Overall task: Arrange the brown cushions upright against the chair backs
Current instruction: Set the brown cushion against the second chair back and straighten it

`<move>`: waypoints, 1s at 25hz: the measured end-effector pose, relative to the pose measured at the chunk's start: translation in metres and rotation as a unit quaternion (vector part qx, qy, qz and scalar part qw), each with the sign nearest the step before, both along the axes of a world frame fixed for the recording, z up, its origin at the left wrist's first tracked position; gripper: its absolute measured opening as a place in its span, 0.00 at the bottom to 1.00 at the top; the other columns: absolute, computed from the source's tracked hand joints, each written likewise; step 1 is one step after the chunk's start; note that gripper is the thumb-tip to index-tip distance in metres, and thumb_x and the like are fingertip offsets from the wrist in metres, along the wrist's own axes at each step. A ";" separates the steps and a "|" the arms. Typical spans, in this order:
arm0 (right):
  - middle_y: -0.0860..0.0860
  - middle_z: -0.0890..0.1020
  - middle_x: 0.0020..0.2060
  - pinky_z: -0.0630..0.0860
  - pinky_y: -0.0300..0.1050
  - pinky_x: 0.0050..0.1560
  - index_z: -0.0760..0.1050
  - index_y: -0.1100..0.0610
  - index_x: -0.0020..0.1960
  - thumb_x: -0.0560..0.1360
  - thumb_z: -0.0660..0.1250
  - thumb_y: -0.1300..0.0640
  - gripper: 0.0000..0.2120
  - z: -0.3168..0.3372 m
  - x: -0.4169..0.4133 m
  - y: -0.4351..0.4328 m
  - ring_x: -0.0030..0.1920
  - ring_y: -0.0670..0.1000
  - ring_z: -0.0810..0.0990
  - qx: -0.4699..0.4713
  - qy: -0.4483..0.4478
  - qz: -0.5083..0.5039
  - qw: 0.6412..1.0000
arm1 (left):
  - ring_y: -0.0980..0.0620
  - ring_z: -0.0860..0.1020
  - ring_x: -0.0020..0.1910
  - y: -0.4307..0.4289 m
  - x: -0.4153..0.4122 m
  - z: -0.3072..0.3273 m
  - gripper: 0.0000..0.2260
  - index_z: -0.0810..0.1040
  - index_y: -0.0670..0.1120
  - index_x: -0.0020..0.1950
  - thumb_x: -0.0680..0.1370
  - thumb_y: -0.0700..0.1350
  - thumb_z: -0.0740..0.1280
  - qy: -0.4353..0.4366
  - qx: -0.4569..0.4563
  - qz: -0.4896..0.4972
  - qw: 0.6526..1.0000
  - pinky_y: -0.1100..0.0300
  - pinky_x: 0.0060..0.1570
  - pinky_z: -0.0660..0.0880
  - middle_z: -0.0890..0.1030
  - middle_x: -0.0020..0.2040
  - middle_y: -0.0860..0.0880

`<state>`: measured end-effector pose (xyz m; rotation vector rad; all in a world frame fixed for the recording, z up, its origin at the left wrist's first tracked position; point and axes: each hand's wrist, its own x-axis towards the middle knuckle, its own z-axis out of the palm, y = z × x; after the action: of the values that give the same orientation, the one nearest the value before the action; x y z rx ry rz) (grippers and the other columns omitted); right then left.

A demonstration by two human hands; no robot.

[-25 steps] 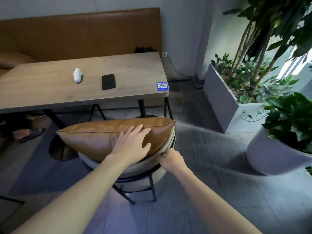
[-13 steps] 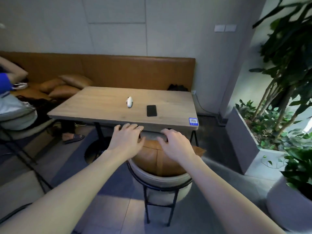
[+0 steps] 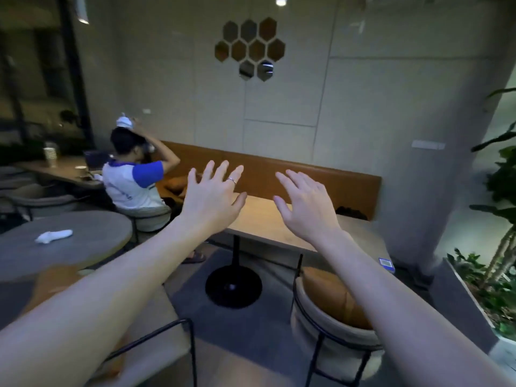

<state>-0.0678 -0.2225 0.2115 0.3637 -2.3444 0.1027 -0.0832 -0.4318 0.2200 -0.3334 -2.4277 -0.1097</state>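
Observation:
A brown cushion (image 3: pixel 332 297) stands upright in the round cream chair (image 3: pixel 315 333) at the lower right, partly hidden by my right forearm. My left hand (image 3: pixel 215 195) and my right hand (image 3: pixel 303 203) are both raised in front of me, fingers spread, holding nothing, well above and away from that chair. Another brown cushion (image 3: pixel 174 184) lies on the brown bench (image 3: pixel 321 180) by the wall. A blurred brown shape (image 3: pixel 53 283) shows at the lower left behind my left arm; I cannot tell what it is.
A wooden table (image 3: pixel 259 219) on a black pedestal stands before the bench. A round grey table (image 3: pixel 83 238) with a white object (image 3: pixel 54 236) is at left. A seated person (image 3: pixel 131 180) is behind it. A planter with plants (image 3: pixel 480 286) lines the right side.
Both hands have left the cushion and chair and lifted up with fingers spread. The view has swung up and left, so the chair now sits at the lower right.

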 end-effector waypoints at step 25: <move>0.53 0.61 0.81 0.60 0.60 0.76 0.55 0.48 0.82 0.83 0.54 0.41 0.29 -0.162 -0.121 -0.347 0.79 0.57 0.60 -0.071 -0.215 0.124 0.966 | 0.41 0.54 0.81 -0.344 -0.066 -0.136 0.28 0.56 0.52 0.82 0.84 0.59 0.54 -0.175 0.136 0.216 0.951 0.35 0.74 0.55 0.58 0.83 0.43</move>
<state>-0.1888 -0.5695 0.0500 0.6124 -2.6838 0.5134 -0.1495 -0.7763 0.0843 0.3741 -2.7255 -0.3274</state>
